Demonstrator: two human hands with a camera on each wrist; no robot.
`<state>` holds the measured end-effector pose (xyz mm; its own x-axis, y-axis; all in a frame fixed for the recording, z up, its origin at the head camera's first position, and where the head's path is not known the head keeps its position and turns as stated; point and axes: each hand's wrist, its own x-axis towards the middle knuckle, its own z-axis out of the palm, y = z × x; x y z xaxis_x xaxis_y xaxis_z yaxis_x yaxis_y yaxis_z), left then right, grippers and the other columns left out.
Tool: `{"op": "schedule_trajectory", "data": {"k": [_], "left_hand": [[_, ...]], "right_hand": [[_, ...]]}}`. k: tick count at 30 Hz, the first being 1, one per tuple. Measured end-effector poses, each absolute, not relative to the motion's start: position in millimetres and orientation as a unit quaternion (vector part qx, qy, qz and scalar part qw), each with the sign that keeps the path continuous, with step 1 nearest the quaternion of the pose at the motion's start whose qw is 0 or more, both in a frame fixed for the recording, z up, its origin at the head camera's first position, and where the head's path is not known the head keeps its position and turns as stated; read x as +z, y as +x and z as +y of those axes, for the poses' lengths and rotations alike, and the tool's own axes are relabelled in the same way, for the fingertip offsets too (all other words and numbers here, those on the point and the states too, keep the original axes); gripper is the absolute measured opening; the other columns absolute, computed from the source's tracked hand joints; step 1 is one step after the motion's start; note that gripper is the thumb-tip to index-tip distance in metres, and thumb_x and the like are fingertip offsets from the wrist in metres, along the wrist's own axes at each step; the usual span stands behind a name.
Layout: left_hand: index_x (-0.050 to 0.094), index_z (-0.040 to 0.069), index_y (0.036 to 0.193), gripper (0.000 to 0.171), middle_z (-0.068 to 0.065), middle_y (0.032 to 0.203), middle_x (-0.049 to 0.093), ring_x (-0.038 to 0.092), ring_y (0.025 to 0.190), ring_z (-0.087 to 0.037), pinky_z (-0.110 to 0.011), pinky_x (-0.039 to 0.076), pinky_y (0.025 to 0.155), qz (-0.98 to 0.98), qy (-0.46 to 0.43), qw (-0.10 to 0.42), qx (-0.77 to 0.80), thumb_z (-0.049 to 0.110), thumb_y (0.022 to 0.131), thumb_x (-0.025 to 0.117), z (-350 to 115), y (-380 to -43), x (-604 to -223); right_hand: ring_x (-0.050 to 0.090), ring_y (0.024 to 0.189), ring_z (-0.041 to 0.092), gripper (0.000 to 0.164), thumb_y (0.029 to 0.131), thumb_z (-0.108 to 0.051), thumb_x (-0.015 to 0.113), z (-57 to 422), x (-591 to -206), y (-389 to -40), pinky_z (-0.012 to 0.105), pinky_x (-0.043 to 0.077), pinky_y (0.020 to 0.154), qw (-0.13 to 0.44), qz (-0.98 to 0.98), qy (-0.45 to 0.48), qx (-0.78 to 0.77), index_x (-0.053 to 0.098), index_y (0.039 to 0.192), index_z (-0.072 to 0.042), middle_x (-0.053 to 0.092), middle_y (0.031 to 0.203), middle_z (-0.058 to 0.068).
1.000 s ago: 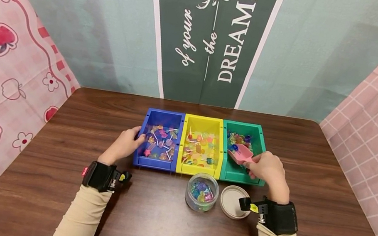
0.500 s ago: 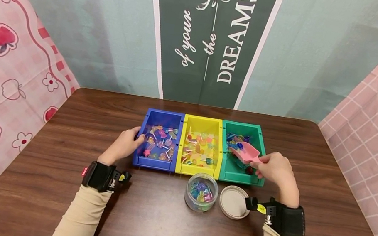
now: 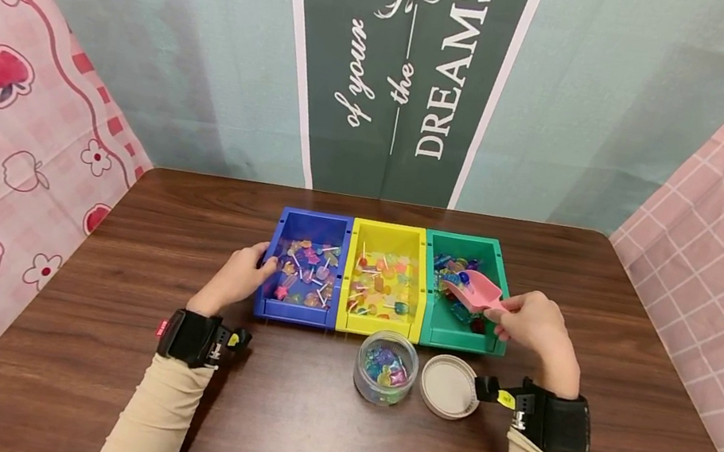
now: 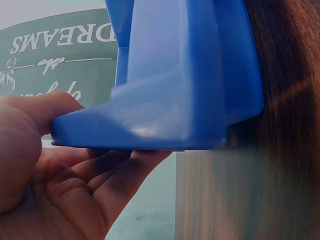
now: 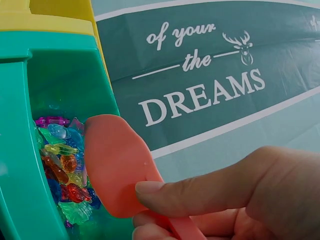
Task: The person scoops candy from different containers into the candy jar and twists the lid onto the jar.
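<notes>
A pink scoop (image 3: 479, 295) is held by its handle in my right hand (image 3: 532, 322), its bowl over the green bin (image 3: 463, 342). Blue pieces show at the scoop's front. From the right wrist view, the thumb presses on the scoop (image 5: 117, 160) beside colourful translucent pieces (image 5: 65, 165) in that bin. My left hand (image 3: 238, 278) grips the outer side wall of the blue bin (image 3: 295, 314). Up close, its thumb lies over the bin's rim (image 4: 135, 125) and its fingers are underneath. Small candy-like pieces, some on sticks, fill the blue bin.
Between the two other bins stands a yellow bin (image 3: 380, 329) with more candy-like pieces. In front are an open clear jar (image 3: 369, 389) with shiny coloured pieces and a round pale lid (image 3: 450, 387). Behind the brown table (image 3: 295, 440) hangs a printed cloth (image 3: 386, 174).
My right hand has drawn the scoop to the right over the green bin, and more blue pieces show there. The left hand has stayed at the blue bin.
</notes>
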<state>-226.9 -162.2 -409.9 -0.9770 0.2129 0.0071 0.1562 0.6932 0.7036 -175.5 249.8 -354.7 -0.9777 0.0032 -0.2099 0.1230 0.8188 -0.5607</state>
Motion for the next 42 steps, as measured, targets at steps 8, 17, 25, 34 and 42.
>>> {"op": "schedule_trajectory", "data": {"k": [8,17,25,34,42], "left_hand": [[0.04,-0.014,0.134,0.046,-0.031,0.114,0.061,0.058,0.094,-0.031,-0.053,0.051,0.087,0.917,0.101,0.043,0.384,0.013,0.097,0.044,-163.2,-226.1,-408.4],[0.039,-0.013,0.135,0.047,-0.031,0.116,0.06,0.058,0.095,-0.031,-0.053,0.05,0.088,0.918,0.101,0.043,0.382,0.014,0.097,0.044,-163.6,-227.6,-410.3],[0.04,-0.015,0.133,0.045,-0.032,0.112,0.061,0.058,0.092,-0.031,-0.053,0.051,0.086,0.92,0.105,0.036,0.375,0.012,0.097,0.043,-164.1,-227.3,-409.7],[0.04,-0.014,0.134,0.046,-0.03,0.113,0.061,0.057,0.092,-0.03,-0.052,0.051,0.086,0.918,0.104,0.042,0.38,0.013,0.097,0.044,-163.3,-225.7,-408.6],[0.04,-0.014,0.133,0.045,-0.031,0.113,0.061,0.057,0.094,-0.031,-0.053,0.05,0.087,0.919,0.101,0.04,0.379,0.012,0.097,0.044,-163.7,-226.4,-408.2]], "right_hand": [[0.06,0.058,0.015,0.033,0.088,-0.018,0.063,254.3,-354.6,-174.9,0.028,0.046,0.057,0.09,0.946,0.005,-0.311,0.066,0.098,0.013,0.064,0.059,0.003],[0.062,0.063,0.022,0.033,0.089,-0.015,0.061,259.5,-350.7,-171.5,0.028,0.047,0.058,0.093,0.941,-0.004,-0.325,0.065,0.102,0.015,0.067,0.064,0.009],[0.061,0.063,0.021,0.032,0.089,-0.017,0.061,263.6,-343.5,-165.8,0.03,0.047,0.061,0.084,0.944,-0.025,-0.319,0.067,0.1,0.012,0.066,0.062,0.006],[0.058,0.061,0.019,0.027,0.089,-0.016,0.061,264.9,-338.7,-161.1,0.031,0.043,0.06,0.074,0.945,-0.041,-0.316,0.068,0.097,0.009,0.065,0.059,0.006],[0.059,0.061,0.019,0.024,0.088,-0.013,0.062,266.7,-333.3,-153.8,0.032,0.048,0.058,0.084,0.934,-0.085,-0.338,0.068,0.097,0.009,0.064,0.064,0.009]]}}
